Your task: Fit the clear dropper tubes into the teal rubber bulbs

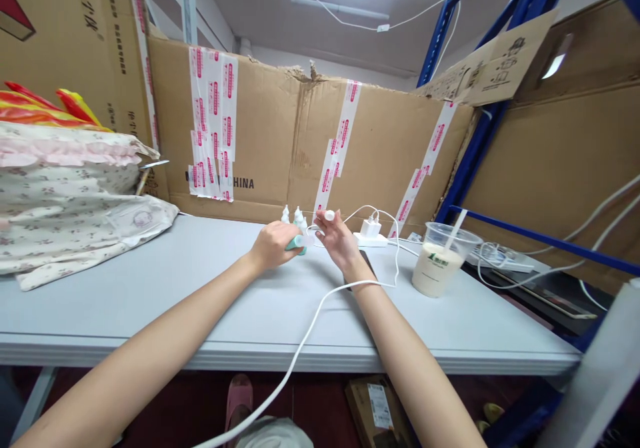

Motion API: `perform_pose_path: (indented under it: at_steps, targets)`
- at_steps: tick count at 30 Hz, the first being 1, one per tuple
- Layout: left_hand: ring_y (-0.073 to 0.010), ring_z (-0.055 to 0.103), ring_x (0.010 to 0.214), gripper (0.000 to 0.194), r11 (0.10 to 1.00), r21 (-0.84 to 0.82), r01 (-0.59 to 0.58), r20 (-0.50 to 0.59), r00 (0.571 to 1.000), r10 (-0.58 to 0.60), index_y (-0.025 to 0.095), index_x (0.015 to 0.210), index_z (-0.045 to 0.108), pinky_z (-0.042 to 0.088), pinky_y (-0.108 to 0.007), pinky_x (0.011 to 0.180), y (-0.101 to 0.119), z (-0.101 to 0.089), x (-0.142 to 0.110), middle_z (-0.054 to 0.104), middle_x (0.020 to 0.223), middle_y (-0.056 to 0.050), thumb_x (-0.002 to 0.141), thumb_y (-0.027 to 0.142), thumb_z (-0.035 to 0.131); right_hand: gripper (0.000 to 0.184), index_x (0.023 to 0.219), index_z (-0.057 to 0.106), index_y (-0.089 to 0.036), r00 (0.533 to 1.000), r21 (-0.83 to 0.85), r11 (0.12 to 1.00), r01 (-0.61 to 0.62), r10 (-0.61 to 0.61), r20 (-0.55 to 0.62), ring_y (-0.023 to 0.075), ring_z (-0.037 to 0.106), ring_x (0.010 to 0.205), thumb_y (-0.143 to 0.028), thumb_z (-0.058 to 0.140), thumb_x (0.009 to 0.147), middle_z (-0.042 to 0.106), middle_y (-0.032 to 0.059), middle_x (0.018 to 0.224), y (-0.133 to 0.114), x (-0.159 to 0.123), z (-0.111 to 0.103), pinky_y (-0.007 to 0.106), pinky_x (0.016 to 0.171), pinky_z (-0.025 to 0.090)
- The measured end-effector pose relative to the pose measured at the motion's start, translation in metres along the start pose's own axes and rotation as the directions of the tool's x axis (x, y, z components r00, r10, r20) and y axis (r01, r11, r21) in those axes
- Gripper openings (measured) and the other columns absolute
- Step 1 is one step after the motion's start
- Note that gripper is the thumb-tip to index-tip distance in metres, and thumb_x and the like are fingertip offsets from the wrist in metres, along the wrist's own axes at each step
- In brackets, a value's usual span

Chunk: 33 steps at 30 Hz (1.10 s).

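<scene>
My left hand (274, 245) is wrapped round a small teal bottle (295, 242), tilted sideways so that its pale, translucent tip points to the right. Across from it, my right hand (341, 243) has its palm partly turned up and grips a small white cap (329, 215) between thumb and fingers. A small gap separates the cap from the bottle. Just behind my left hand, several small bottles with white pointed tips (299, 215) stand on the grey table (225, 288); their lower parts are mostly hidden. A dark phone-like slab (369, 263) lies under my right wrist.
A white charger (371, 227) sits in a power strip (370, 240). Its white cable (320, 315) crosses my right wrist and hangs over the front edge. A plastic cup with a straw (437, 265) stands right. Flowered cloth (75, 201) lies left; a cardboard wall (265, 135) closes the back.
</scene>
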<state>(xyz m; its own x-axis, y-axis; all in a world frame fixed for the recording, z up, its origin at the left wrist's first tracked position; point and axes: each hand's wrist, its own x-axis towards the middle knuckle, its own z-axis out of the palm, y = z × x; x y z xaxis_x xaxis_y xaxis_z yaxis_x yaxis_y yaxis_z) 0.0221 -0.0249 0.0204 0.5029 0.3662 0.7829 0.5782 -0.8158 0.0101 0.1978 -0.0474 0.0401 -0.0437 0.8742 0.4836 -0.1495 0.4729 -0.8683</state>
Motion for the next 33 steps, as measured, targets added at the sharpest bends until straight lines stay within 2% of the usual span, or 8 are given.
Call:
perform_pose_path:
  at_steps: [6, 10, 13, 15, 18, 21, 27, 33]
  targets:
    - [-0.0183, 0.056, 0.073, 0.025, 0.996, -0.012, -0.091, 0.017, 0.996, 0.092, 0.019, 0.074, 0.055, 0.039, -0.031, 0.073, 0.002, -0.004, -0.002, 0.062, 0.073, -0.007, 0.076, 0.042, 0.044, 0.055, 0.092, 0.062, -0.018, 0.995, -0.058, 0.998, -0.016, 0.022, 0.099, 0.0192, 0.054, 0.101, -0.063, 0.033, 0.079, 0.059, 0.0089, 0.111, 0.002, -0.005, 0.008, 0.03, 0.075, 0.047]
    - [-0.0184, 0.057, 0.072, 0.027, 0.985, -0.148, 0.088, -0.093, 0.99, -0.102, 0.019, 0.073, 0.051, 0.04, -0.031, 0.074, 0.003, -0.002, 0.0, 0.061, 0.073, -0.006, 0.075, 0.046, 0.048, 0.047, 0.098, 0.061, -0.019, 0.994, -0.08, 0.997, 0.013, -0.004, 0.114, 0.017, 0.057, 0.094, -0.057, 0.04, 0.079, 0.061, 0.0079, 0.107, 0.003, -0.002, 0.006, 0.027, 0.072, 0.047]
    - [-0.0157, 0.056, 0.063, 0.03, 0.811, -0.451, 0.373, -0.169, 0.857, -0.488, 0.019, 0.083, 0.046, 0.042, -0.029, 0.066, -0.007, -0.001, 0.009, 0.058, 0.066, -0.002, 0.077, 0.049, 0.047, 0.04, 0.101, 0.061, -0.019, 0.987, -0.262, 0.964, 0.051, -0.009, 0.16, 0.0143, 0.06, 0.075, -0.048, 0.054, 0.075, 0.063, 0.0064, 0.096, 0.009, -0.003, 0.008, 0.024, 0.06, 0.046]
    - [-0.0126, 0.053, 0.051, 0.033, 0.548, -0.7, 0.459, -0.032, 0.746, -0.666, 0.019, 0.089, 0.039, 0.043, -0.027, 0.058, -0.023, -0.002, 0.015, 0.055, 0.06, 0.002, 0.078, 0.05, 0.045, 0.037, 0.101, 0.061, -0.019, 0.979, -0.431, 0.895, 0.117, -0.031, 0.202, 0.0128, 0.06, 0.067, -0.042, 0.059, 0.073, 0.064, 0.0047, 0.091, 0.016, -0.005, 0.015, 0.023, 0.057, 0.044]
    - [-0.0097, 0.053, 0.049, 0.034, 0.241, -0.848, 0.472, 0.151, 0.651, -0.744, 0.019, 0.082, 0.036, 0.043, -0.025, 0.055, -0.056, -0.008, 0.015, 0.058, 0.065, 0.002, 0.074, 0.048, 0.052, 0.024, 0.095, 0.063, -0.021, 0.955, -0.636, 0.731, 0.247, -0.072, 0.288, 0.0122, 0.061, 0.069, -0.034, 0.058, 0.075, 0.065, 0.0017, 0.087, 0.028, -0.011, 0.036, 0.025, 0.065, 0.044]
    - [-0.0089, 0.056, 0.053, 0.037, 0.138, -0.866, 0.48, 0.176, 0.552, -0.815, 0.018, 0.073, 0.038, 0.044, -0.023, 0.056, -0.084, -0.012, 0.004, 0.06, 0.07, -0.001, 0.069, 0.049, 0.059, 0.014, 0.088, 0.064, -0.024, 0.937, -0.797, 0.521, 0.306, -0.017, 0.348, 0.0132, 0.061, 0.072, -0.029, 0.059, 0.076, 0.067, -0.0007, 0.081, 0.04, -0.007, 0.065, 0.025, 0.067, 0.042]
    - [-0.0131, 0.059, 0.058, 0.044, 0.241, -0.782, 0.574, 0.046, 0.439, -0.897, 0.017, 0.071, 0.045, 0.046, -0.025, 0.06, -0.116, -0.01, -0.021, 0.062, 0.067, -0.004, 0.065, 0.059, 0.054, 0.014, 0.089, 0.063, -0.021, 0.976, -0.951, 0.239, 0.197, 0.041, 0.212, 0.0183, 0.061, 0.086, -0.026, 0.056, 0.078, 0.067, 0.0051, 0.089, 0.066, 0.031, 0.123, 0.026, 0.068, 0.041]
    - [-0.0216, 0.062, 0.067, 0.04, 0.312, -0.406, 0.859, -0.049, 0.32, -0.946, 0.018, 0.064, 0.055, 0.043, -0.03, 0.062, -0.134, -0.01, -0.042, 0.066, 0.072, -0.011, 0.072, 0.056, 0.043, 0.024, 0.103, 0.055, -0.013, 0.999, -0.993, 0.119, -0.029, 0.034, -0.025, 0.0226, 0.063, 0.084, -0.016, 0.045, 0.082, 0.066, 0.0143, 0.089, 0.099, 0.045, 0.138, 0.03, 0.068, 0.042]
